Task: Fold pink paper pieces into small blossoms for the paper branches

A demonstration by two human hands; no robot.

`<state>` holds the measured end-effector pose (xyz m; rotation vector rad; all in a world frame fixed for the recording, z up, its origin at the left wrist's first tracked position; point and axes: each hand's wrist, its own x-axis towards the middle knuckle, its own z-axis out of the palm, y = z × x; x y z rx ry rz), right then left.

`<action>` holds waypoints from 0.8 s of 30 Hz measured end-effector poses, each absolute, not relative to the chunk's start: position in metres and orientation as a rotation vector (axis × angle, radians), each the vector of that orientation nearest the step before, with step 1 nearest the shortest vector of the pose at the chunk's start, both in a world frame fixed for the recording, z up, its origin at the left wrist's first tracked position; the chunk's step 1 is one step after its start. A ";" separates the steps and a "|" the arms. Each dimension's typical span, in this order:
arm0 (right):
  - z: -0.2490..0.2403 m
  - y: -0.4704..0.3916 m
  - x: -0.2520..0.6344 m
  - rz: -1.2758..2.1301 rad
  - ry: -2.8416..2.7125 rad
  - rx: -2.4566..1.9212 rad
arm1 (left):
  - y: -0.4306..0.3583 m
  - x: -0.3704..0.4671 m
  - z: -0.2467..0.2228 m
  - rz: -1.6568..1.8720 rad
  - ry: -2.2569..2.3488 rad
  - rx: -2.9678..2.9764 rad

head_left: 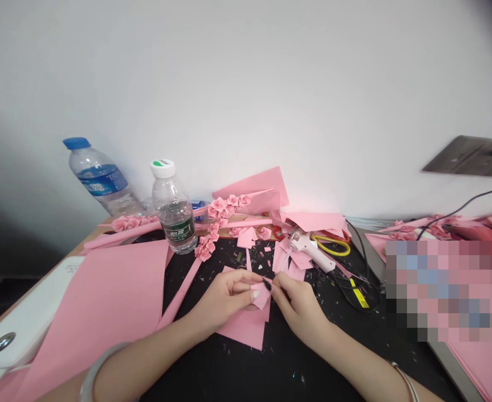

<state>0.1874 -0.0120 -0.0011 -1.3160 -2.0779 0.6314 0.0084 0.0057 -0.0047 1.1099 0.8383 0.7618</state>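
Near the middle of the black mat, my left hand (235, 293) is closed, pinching a small piece of pink paper (261, 296) between thumb and fingers. A small black object (267, 285) lies against the paper, between the fingertips of both hands; its kind is unclear. My right hand (298, 298) is closed too, its thumb and fingertips pressed together beside that black object. What they hold is mostly hidden. Larger pink paper sheets (246, 331) lie beneath my hands. Just beyond my right hand, a white glue gun (315, 252) rests with its nozzle towards me.
Two water bottles, one with a blue cap (99, 176) and one with a white cap (173, 209), stand at the left. Pink paper flowers (224, 207) line the wall. Yellow-handled scissors (333, 247) and a black cable (350, 296) lie rightward; a white device (28, 312) is far left.
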 end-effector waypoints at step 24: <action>0.000 -0.013 0.184 0.701 -1.880 -1.312 | 0.005 0.009 0.001 0.757 0.879 1.070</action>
